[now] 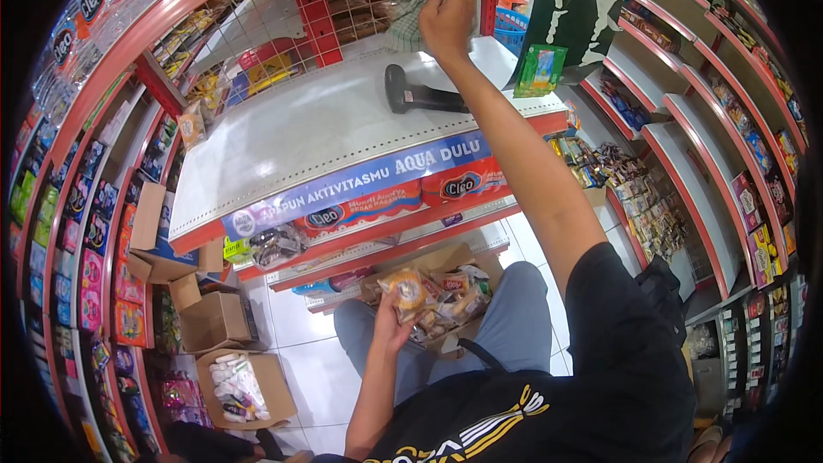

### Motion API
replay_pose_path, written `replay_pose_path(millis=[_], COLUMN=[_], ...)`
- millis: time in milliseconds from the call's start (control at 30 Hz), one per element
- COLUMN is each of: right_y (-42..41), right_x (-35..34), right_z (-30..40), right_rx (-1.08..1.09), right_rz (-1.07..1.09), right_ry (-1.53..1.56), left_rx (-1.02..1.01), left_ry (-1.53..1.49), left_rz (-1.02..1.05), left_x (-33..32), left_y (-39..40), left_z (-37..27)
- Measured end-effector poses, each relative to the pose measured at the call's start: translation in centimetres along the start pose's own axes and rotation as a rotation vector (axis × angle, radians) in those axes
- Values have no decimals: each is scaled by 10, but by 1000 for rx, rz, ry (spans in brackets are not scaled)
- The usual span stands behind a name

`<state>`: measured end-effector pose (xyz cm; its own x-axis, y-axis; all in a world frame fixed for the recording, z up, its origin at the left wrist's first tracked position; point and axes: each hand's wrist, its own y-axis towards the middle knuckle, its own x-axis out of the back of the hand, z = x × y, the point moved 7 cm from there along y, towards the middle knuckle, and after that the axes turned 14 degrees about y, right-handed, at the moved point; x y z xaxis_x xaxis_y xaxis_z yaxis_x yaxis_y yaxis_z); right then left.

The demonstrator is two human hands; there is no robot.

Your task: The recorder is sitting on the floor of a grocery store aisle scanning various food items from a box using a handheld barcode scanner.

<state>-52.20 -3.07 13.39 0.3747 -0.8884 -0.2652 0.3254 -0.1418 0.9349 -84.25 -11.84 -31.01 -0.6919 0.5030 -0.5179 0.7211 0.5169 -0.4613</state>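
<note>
My left hand (393, 325) is low, between the knees, closed around a clear-wrapped round bread bun (406, 292). Below that hand stands an open cardboard box (443, 260) filled with packaged snacks (460, 289). My right arm stretches up and forward over a white metal shelf (283, 122). At its end my right hand (448, 13) grips a grey-green checked cloth (408, 6) against the wire mesh back panel. Just under the right forearm, a black handheld barcode scanner (411, 93) lies on the shelf. One small wrapped snack (191, 125) stands at the shelf's left end.
Packs of bottled water (360, 206) fill the level underneath. Open cardboard boxes (215, 321) stand on the white tile floor (315, 366) at left, one holding white packages (236, 386). Stocked shelves flank both sides. A green packet (540, 71) hangs on a dark panel at right.
</note>
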Motion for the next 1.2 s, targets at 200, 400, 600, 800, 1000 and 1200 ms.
replay_pose_path(millis=[200, 400, 600, 800, 1000, 1200], right_y=[-52, -186, -213, -201, -252, -334], right_x=[79, 109, 97, 96, 144, 189], right_z=[150, 271, 233, 173, 101, 109], right_rx=[-109, -157, -367, -745, -934, -1213], right_rz=[65, 738, 964, 757, 259, -33], right_ry=[332, 151, -41, 69, 300, 498], left_rx=[-157, -701, -616, -654, -468, -522], left_ry=[-170, 546, 293, 335, -3, -79], left_rz=[118, 51, -160, -70, 99, 94], left_x=[-77, -92, -112, -110, -111, -89], left_y=[-26, -43, -52, -75, -89, -76], left_z=[-71, -98, -106, -116, -122, -127])
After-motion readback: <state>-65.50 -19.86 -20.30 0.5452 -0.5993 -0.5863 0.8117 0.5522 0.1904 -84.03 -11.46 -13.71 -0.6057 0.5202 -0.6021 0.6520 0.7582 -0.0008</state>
